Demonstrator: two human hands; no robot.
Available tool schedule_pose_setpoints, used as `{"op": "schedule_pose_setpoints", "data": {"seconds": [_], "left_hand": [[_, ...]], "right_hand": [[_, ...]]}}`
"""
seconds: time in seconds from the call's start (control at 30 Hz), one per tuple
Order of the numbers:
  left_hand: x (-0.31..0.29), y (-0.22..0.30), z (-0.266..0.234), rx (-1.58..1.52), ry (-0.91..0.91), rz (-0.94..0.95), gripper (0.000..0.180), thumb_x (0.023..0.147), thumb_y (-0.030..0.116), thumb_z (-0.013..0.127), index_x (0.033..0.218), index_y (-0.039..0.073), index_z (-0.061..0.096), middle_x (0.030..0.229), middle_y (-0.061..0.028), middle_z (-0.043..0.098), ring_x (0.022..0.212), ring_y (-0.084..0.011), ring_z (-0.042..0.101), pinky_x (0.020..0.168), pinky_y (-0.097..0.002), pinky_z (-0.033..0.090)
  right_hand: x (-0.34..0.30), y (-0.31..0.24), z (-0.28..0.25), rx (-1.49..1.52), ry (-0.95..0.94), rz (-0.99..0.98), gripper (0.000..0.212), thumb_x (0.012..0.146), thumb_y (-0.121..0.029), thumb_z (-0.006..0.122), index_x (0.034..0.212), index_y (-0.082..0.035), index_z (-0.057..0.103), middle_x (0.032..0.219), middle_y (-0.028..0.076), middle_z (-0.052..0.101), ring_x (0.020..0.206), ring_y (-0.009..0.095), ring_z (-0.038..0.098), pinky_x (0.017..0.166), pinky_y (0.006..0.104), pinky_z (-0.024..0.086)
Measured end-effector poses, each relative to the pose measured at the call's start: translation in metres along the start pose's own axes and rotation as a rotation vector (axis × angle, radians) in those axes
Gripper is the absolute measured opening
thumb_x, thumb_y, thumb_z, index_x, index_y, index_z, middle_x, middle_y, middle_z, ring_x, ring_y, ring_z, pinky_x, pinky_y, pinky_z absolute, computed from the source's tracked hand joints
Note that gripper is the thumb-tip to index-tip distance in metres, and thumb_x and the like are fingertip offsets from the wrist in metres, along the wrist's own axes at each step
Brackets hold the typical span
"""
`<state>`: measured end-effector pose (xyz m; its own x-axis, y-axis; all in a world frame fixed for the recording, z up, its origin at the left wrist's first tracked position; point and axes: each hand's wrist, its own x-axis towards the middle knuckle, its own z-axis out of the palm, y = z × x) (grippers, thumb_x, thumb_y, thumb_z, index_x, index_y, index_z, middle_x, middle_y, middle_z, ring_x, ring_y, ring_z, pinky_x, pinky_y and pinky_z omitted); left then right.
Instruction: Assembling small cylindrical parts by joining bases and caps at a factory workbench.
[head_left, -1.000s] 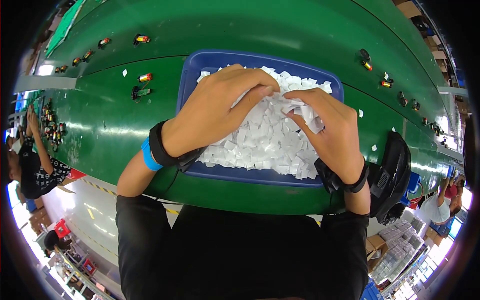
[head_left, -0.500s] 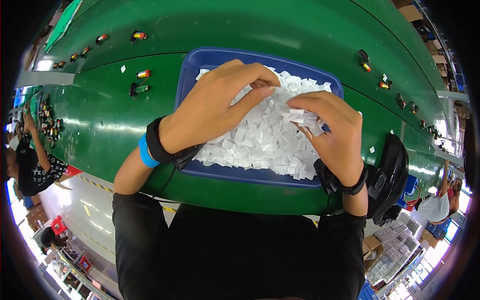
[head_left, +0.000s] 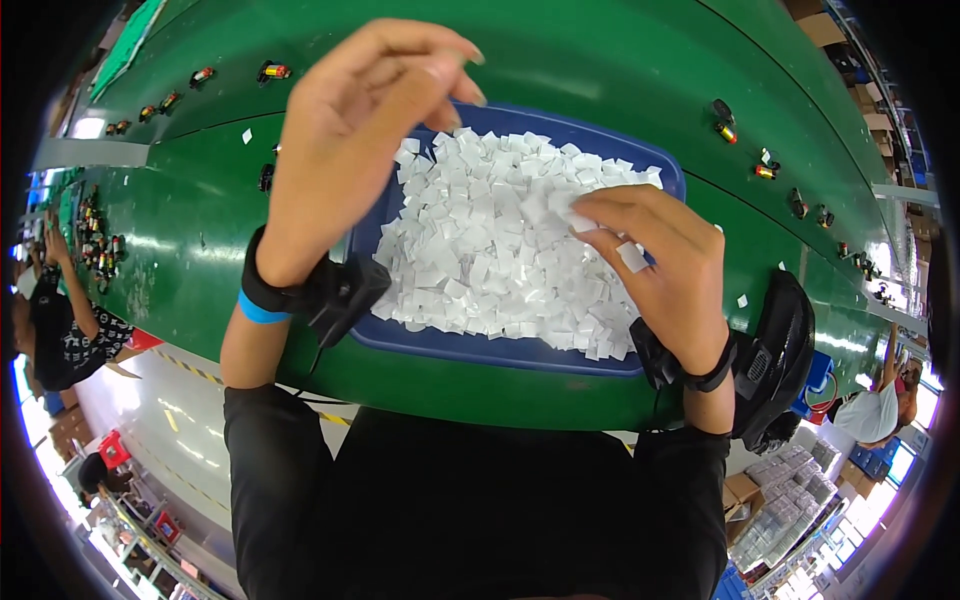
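Observation:
A blue tray point(head_left: 480, 351) full of small white square pieces point(head_left: 480, 250) lies on the green table in front of me. Above its far left corner my left hand point(head_left: 375, 110) is raised, its fingers loosely curled and apart, with nothing visible in them. My right hand point(head_left: 660, 250) hovers over the tray's right part, thumb and fingertips closed on white square pieces point(head_left: 560, 207). One more white square point(head_left: 632, 257) shows against its fingers. Both wrists wear black bands with small devices; a blue band point(head_left: 262, 307) circles the left one.
Small motors with red and yellow bodies point(head_left: 273, 72) lie at the far left, others point(head_left: 766, 171) on the right. A black bag point(head_left: 780, 350) rests right of the tray. Loose white squares point(head_left: 247, 136) lie on the table. Other people point(head_left: 75, 310) sit at both sides.
My left hand has lifted away from the tray's middle, up and to the left, its fingers spreading. My right hand stays in place, with fewer white pieces showing in it.

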<state>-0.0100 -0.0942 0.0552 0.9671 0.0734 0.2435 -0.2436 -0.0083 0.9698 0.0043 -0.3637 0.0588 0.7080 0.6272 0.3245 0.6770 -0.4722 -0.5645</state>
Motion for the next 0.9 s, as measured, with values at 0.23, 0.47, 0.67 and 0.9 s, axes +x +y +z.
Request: {"op": "schedule_pose_setpoints", "data": {"seconds": [0.23, 0.47, 0.67, 0.9], "left_hand": [[0.002, 0.014, -0.017, -0.006, 0.108, -0.038, 0.027, 0.105, 0.020, 0.055, 0.119, -0.002, 0.063, 0.088, -0.0023, 0.060, 0.073, -0.0120, 0.057, 0.069, -0.0278, 0.048], [0.001, 0.016, -0.011, -0.006, 0.109, -0.036, 0.027, 0.104, 0.019, 0.056, 0.119, -0.002, 0.063, 0.087, -0.0018, 0.059, 0.070, -0.0105, 0.056, 0.063, -0.0270, 0.046], [0.000, 0.018, -0.008, 0.024, 0.097, -0.049, 0.027, 0.104, 0.019, 0.056, 0.118, -0.003, 0.063, 0.086, -0.0023, 0.060, 0.069, -0.0103, 0.056, 0.062, -0.0267, 0.045], [-0.001, 0.019, -0.003, 0.048, 0.081, -0.058, 0.026, 0.104, 0.020, 0.056, 0.116, -0.002, 0.064, 0.084, -0.0026, 0.061, 0.068, -0.0101, 0.056, 0.061, -0.0265, 0.045]], "right_hand": [[0.000, -0.001, -0.001, -0.071, 0.019, -0.079, 0.020, 0.078, -0.003, 0.082, 0.097, -0.006, 0.077, 0.087, 0.008, 0.073, 0.076, 0.021, 0.070, 0.062, 0.0287, 0.054], [-0.004, 0.002, -0.003, -0.053, 0.023, -0.108, 0.020, 0.078, -0.003, 0.082, 0.098, -0.005, 0.077, 0.087, 0.008, 0.073, 0.073, 0.022, 0.069, 0.061, 0.0292, 0.053], [-0.002, -0.006, 0.000, -0.118, -0.018, -0.022, 0.019, 0.078, -0.004, 0.082, 0.096, -0.004, 0.076, 0.084, 0.008, 0.072, 0.071, 0.021, 0.069, 0.059, 0.0292, 0.053], [-0.012, 0.003, -0.008, -0.370, -0.218, -0.011, 0.014, 0.081, -0.014, 0.081, 0.091, -0.005, 0.075, 0.080, 0.006, 0.072, 0.067, 0.023, 0.067, 0.054, 0.0314, 0.049]]}}
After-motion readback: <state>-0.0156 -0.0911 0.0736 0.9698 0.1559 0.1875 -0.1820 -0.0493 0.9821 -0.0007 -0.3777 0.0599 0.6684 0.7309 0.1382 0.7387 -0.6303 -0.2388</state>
